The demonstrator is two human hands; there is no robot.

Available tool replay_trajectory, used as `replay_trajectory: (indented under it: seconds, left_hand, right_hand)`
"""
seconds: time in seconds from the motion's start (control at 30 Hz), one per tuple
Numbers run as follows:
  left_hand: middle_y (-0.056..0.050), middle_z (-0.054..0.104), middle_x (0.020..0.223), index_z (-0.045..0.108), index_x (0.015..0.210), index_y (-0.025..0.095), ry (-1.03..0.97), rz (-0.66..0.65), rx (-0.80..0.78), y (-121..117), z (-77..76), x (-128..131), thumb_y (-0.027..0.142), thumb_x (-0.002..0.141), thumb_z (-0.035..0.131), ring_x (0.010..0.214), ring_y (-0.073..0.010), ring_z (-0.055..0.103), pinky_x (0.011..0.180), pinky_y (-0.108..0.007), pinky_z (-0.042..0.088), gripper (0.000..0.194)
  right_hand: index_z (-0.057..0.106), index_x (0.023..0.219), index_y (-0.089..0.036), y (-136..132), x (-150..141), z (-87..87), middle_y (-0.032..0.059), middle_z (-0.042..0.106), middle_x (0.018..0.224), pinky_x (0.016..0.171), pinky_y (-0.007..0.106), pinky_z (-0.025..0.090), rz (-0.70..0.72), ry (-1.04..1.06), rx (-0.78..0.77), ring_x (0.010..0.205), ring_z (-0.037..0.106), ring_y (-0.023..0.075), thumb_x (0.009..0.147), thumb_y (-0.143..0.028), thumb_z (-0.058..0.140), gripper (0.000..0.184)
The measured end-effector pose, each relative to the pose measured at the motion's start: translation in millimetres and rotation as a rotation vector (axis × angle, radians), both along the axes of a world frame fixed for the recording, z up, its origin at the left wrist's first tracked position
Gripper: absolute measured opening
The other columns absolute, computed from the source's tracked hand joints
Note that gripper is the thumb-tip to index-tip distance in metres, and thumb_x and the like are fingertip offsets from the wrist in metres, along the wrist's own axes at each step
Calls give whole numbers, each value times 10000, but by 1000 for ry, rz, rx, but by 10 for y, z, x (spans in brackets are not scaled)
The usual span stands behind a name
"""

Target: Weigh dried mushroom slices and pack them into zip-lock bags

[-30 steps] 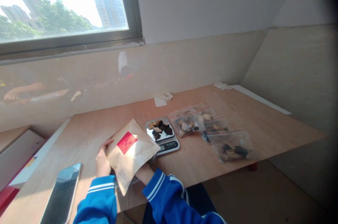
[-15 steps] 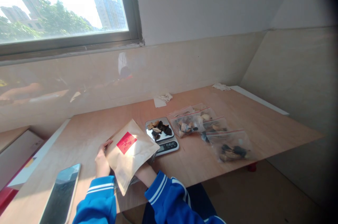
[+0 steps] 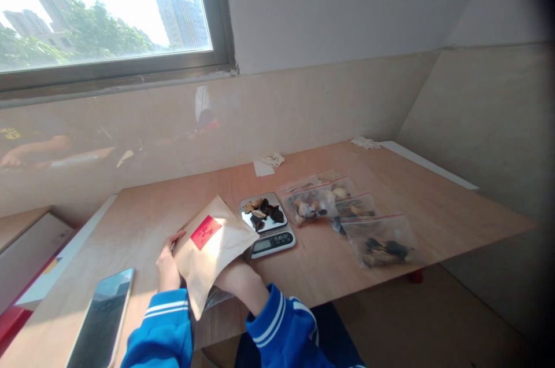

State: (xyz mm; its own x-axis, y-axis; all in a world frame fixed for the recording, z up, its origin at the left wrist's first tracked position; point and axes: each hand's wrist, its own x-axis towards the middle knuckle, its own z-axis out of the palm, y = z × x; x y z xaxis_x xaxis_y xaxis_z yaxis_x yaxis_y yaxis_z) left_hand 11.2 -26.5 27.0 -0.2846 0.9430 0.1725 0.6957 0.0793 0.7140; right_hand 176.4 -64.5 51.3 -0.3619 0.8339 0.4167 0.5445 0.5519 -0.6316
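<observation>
Head view: my left hand (image 3: 168, 267) grips the left edge of the kraft pouch (image 3: 212, 255), just left of the scale (image 3: 267, 226); my right hand (image 3: 236, 281) is under the pouch, its grasp hidden. Dark dried pieces (image 3: 263, 210) sit on the scale, zip bags (image 3: 347, 214) of the same lie to its right

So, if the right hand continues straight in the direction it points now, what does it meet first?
The right hand reaches up into the kraft paper pouch, so it would probably meet the pouch's inside first; the scale lies just beyond. Depth is unclear.
</observation>
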Motion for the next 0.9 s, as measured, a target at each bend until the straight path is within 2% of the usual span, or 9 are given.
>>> replay_trajectory:
  seconds: [0.1, 0.23, 0.33, 0.43, 0.53, 0.63, 0.73, 0.9]
  left_hand:
    - [-59, 686, 1111, 618, 1167, 199, 7, 7, 5, 8, -18, -19, 190, 774, 490, 1062, -246, 633, 902, -293, 491, 413]
    - [-42, 693, 1086, 619, 1165, 222, 15, 4, 6, 10, -32, -31, 238, 789, 503, 1058, -246, 631, 908, -289, 483, 393]
    - [-49, 690, 1095, 612, 1170, 222, 14, 1, -3, 15, -40, -37, 234, 794, 498, 1075, -250, 621, 917, -298, 475, 393]
    - [-79, 688, 1093, 606, 1175, 201, 11, 3, -11, 21, -42, -43, 223, 804, 472, 1076, -260, 615, 928, -315, 464, 395]
    - [-85, 683, 1098, 605, 1183, 200, 1, -1, -20, 16, -33, -41, 204, 808, 447, 1059, -258, 618, 913, -313, 469, 407]
    - [-79, 679, 1098, 605, 1182, 196, -10, -3, -29, 1, -19, -27, 196, 805, 434, 1049, -256, 621, 893, -310, 479, 414]
    - [-79, 665, 1133, 597, 1185, 192, -13, -8, -28, -14, -14, -11, 202, 802, 425, 1077, -250, 608, 913, -306, 468, 420]
    - [-76, 667, 1137, 585, 1190, 195, -5, -10, -26, -13, -26, -21, 221, 785, 441, 1096, -242, 604, 936, -291, 452, 430]
  right_hand:
    - [652, 1157, -129, -83, 68, 82, 134, 587, 1313, 1047, 429, 424, 27, -131, 12, 1153, 578, 320, 815, -68, 566, 358]
    - [590, 1240, -126, -209, 168, 129, 123, 653, 1214, 954, 349, 496, -35, -118, -45, 1034, 646, 268, 861, -107, 526, 385]
    - [612, 1192, -162, -284, 212, 150, 97, 681, 1155, 904, 303, 516, -43, -61, -33, 970, 666, 225, 882, -125, 506, 330]
    - [660, 1087, -128, -353, 229, 162, 131, 718, 995, 792, 292, 540, -101, -86, -74, 840, 690, 222, 896, -91, 451, 285]
    - [657, 1086, -122, -427, 264, 156, 140, 712, 975, 768, 294, 534, -155, -55, -100, 857, 684, 228, 905, -69, 429, 296]
    - [638, 1117, -165, -482, 345, 136, 102, 693, 1051, 813, 293, 526, -133, 46, -63, 955, 656, 215, 922, -84, 447, 285]
    - [653, 1069, -188, -512, 458, 134, 61, 694, 1027, 830, 289, 526, -78, 135, 18, 959, 638, 191, 925, -78, 460, 265]
    - [664, 1052, -193, -578, 673, 260, 47, 698, 1045, 887, 305, 521, -91, 302, 178, 987, 628, 178, 927, -61, 434, 294]
